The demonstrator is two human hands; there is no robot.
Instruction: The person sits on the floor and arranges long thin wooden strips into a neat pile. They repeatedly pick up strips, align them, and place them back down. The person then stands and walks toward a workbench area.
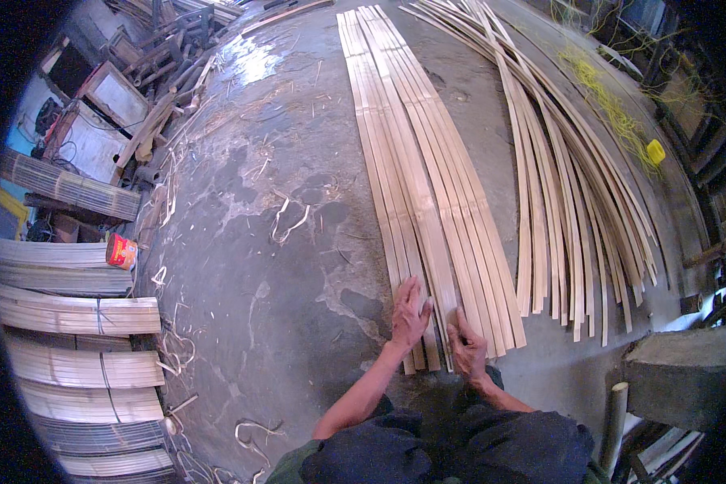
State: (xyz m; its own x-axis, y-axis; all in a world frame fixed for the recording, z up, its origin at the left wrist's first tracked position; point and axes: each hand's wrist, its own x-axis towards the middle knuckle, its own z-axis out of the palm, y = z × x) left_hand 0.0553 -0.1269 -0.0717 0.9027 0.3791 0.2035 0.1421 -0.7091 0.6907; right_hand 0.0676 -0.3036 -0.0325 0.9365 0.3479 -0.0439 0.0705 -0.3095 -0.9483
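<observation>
Long pale bamboo strips [476, 234] lie side by side on the floor before me, running away from my knees in a flat row. My left hand [410, 315] rests on the near part of the row's left side, its fingers stretched out along the strips. Close to its thumb, a bamboo strip [434, 242] in the middle of the row stands a little apart from those beside it. My right hand [468, 347] is at the near end of this strip, with bent fingers closed at its edge. The undersides of both hands are hidden.
More loose bamboo strips [557, 202] fan out on the right, some crossing. Tied bundles [81, 315] are stacked along the left, with a red tin [122, 252] on them. Yellow twine [613, 105] lies at the far right. Thin shavings [290, 222] litter the concrete floor [242, 323].
</observation>
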